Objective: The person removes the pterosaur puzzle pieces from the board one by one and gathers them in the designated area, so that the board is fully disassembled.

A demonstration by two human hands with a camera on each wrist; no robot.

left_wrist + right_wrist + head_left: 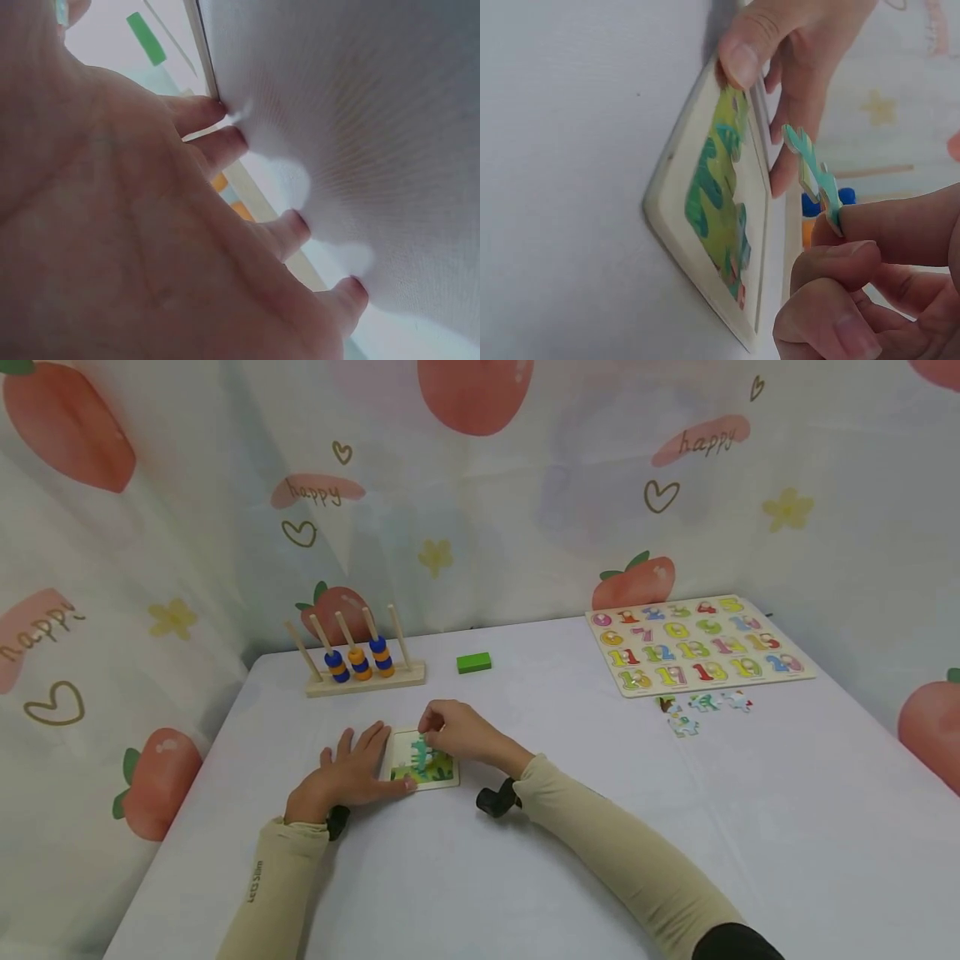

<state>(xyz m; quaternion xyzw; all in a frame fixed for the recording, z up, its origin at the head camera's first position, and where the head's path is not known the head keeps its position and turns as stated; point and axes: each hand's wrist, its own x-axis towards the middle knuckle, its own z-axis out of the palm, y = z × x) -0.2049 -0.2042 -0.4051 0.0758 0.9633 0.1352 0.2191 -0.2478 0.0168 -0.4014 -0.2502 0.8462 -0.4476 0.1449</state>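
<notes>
A small wooden puzzle board [438,785] with a green jungle picture lies on the white table in front of me. My left hand [347,778] is spread flat at its left side, the thumb resting on the near rim and the other fingertips down around the left edge. Over the board, my right hand [468,732] pinches a teal-and-white jigsaw piece [814,171] between thumb and forefinger. The piece is tilted and held apart from the board in the right wrist view. The board's lower part carries joined pieces [714,187]; its upper part shows bare wood.
Behind the board stand a wooden bead abacus [405,676] with blue and orange rings and a green block [474,662]. At the back right lies a number puzzle board [643,691]. Several loose jigsaw pieces [683,725] lie just in front of it.
</notes>
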